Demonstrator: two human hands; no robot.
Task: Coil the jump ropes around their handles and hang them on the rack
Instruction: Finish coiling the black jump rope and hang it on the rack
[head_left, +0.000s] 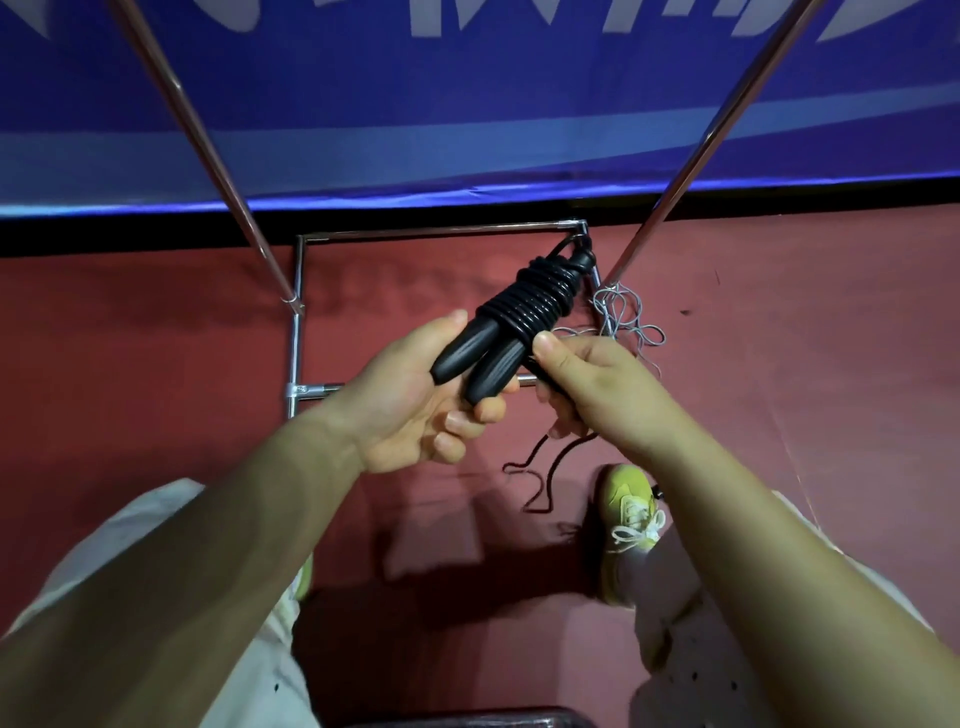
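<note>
A black jump rope (524, 306) has several turns of cord wound around its two black handles (475, 358), which lie side by side. My left hand (410, 410) grips the lower ends of the handles. My right hand (597, 389) pinches the black cord beside the coil. The loose tail of the cord (540, 478) hangs from my right hand to the floor. The metal rack (441, 232) stands in front of me, with its base frame on the floor and two slanted poles (208, 150) rising left and right.
A tangled grey jump rope (623, 322) lies on the red floor by the rack's right corner. A blue banner (467, 104) hangs behind the rack. My yellow shoe (628, 519) rests on the floor below my right hand.
</note>
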